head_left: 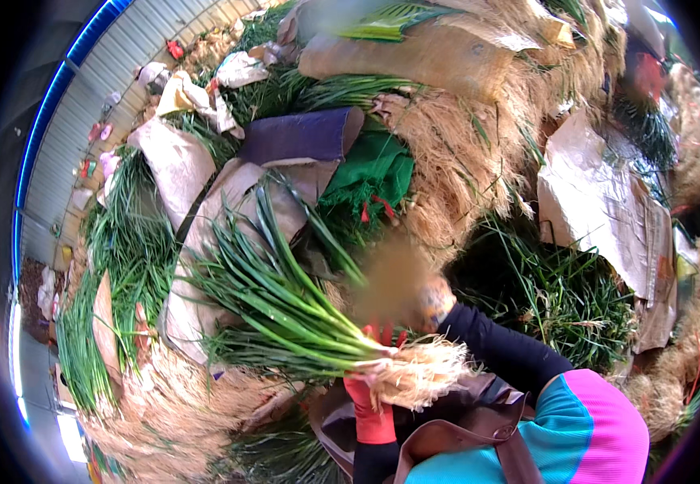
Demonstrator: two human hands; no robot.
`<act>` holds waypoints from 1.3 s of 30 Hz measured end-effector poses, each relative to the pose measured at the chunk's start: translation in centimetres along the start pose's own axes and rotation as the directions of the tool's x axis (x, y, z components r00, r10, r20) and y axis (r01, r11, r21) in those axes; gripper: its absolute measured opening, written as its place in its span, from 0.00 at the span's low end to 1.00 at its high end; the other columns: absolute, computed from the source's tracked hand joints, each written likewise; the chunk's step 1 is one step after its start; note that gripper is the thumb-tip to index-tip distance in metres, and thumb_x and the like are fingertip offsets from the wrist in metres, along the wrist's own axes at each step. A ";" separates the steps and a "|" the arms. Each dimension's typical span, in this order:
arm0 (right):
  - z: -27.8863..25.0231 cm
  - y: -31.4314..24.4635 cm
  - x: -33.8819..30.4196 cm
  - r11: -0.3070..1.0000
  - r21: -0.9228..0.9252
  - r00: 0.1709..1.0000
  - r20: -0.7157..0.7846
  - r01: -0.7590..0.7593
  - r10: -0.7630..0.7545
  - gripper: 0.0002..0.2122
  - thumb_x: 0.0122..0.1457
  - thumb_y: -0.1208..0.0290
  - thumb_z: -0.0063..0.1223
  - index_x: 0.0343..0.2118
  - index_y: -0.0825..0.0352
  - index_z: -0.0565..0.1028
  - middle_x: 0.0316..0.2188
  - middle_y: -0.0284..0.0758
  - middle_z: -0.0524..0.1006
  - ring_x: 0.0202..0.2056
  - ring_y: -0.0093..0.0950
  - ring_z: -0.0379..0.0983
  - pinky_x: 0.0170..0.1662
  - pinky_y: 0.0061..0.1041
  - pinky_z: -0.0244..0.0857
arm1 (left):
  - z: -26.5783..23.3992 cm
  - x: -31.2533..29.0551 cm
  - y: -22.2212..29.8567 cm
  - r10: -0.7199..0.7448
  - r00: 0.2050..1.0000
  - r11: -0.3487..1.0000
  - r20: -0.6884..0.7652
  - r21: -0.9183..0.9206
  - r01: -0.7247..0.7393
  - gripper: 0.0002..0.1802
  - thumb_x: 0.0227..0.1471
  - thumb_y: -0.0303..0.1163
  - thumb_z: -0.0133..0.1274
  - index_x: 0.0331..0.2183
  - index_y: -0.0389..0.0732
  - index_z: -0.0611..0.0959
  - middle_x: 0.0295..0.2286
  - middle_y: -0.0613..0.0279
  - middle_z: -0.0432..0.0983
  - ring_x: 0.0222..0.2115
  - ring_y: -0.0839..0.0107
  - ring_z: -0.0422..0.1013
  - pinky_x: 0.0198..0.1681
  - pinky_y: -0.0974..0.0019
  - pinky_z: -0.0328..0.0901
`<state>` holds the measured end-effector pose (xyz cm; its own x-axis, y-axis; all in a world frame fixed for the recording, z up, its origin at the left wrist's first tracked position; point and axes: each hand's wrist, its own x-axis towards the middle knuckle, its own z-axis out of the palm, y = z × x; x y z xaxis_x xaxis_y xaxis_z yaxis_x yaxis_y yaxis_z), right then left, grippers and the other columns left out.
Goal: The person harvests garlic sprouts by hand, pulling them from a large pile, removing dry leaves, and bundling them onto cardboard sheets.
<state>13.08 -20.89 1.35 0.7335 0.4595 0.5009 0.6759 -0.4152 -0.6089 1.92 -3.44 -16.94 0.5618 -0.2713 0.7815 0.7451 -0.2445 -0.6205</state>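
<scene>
A thick bunch of scallions (310, 319), with long green leaves and pale bushy roots, lies across the space before me. Its leaves fan out to the upper left and its roots end near my apron (463, 436). From below, my left hand (360, 395), in a red glove, is closed round the root end. My right hand (429, 302) is just above the roots, close to the bunch; a brown blur covers its fingers. Patches of red show at the stems between the hands, and I cannot tell whether they are glove or tie.
Heaps of scallions with roots (455, 145) surround me. Loose green leaves (543, 282) fill the right side. A pale sheet (600, 202), a purple-and-white sack (302, 133) and green netting (374, 173) lie among them. A corrugated wall (60, 153) stands at the left.
</scene>
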 end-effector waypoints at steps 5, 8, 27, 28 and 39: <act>-0.8 -2.7 -3.5 0.353 0.703 0.783 0.506 -0.617 0.362 0.11 0.52 0.61 0.57 0.28 0.66 0.77 0.20 0.27 0.75 0.21 0.16 0.66 0.26 0.21 0.63 | -2.5 7.7 -4.4 0.271 0.962 0.959 -0.025 0.089 -0.268 0.43 0.54 0.53 0.39 0.57 0.35 0.41 0.46 0.24 0.52 0.34 0.44 0.67 0.29 0.52 0.68; 0.8 1.2 -4.6 0.120 0.845 0.687 0.331 -0.521 0.646 0.11 0.53 0.61 0.56 0.24 0.64 0.75 0.18 0.24 0.72 0.19 0.12 0.60 0.21 0.15 0.53 | -4.5 10.7 -9.2 0.689 0.695 0.056 0.203 0.942 -0.331 0.34 0.54 0.49 0.40 0.58 0.44 0.56 0.57 0.51 0.47 0.54 0.51 0.54 0.53 0.40 0.53; 3.2 0.8 1.2 0.777 0.360 0.771 0.590 -0.516 0.239 0.22 0.48 0.51 0.56 0.34 0.68 0.77 0.31 0.43 0.77 0.36 0.37 0.74 0.41 0.30 0.66 | -4.4 8.6 -12.6 0.634 0.616 -0.705 0.467 0.676 0.214 0.32 0.52 0.55 0.40 0.53 0.45 0.66 0.57 0.55 0.52 0.59 0.48 0.43 0.60 0.37 0.37; 2.7 0.4 1.4 0.758 0.397 0.771 0.601 -0.517 0.212 0.23 0.48 0.49 0.56 0.35 0.68 0.77 0.31 0.43 0.77 0.36 0.37 0.74 0.41 0.30 0.66 | -4.3 7.2 -11.8 0.697 0.619 -0.517 0.363 0.852 0.082 0.32 0.52 0.53 0.41 0.54 0.47 0.64 0.57 0.54 0.52 0.56 0.51 0.47 0.60 0.40 0.39; 5.5 -3.0 -1.7 -0.576 0.466 0.690 0.677 -0.672 -0.258 0.18 0.55 0.61 0.51 0.45 0.66 0.71 0.38 0.36 0.76 0.39 0.26 0.73 0.45 0.27 0.66 | -6.1 5.7 -11.4 0.552 0.697 -0.439 0.457 0.870 -0.223 0.44 0.47 0.59 0.48 0.57 0.42 0.57 0.58 0.49 0.49 0.59 0.47 0.44 0.61 0.43 0.31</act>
<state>9.41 -16.13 -1.03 0.2829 0.9553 0.0861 -0.9155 0.2957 -0.2726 -5.61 -7.83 -5.82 0.9675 0.1014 0.2318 -0.1395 0.9781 0.1545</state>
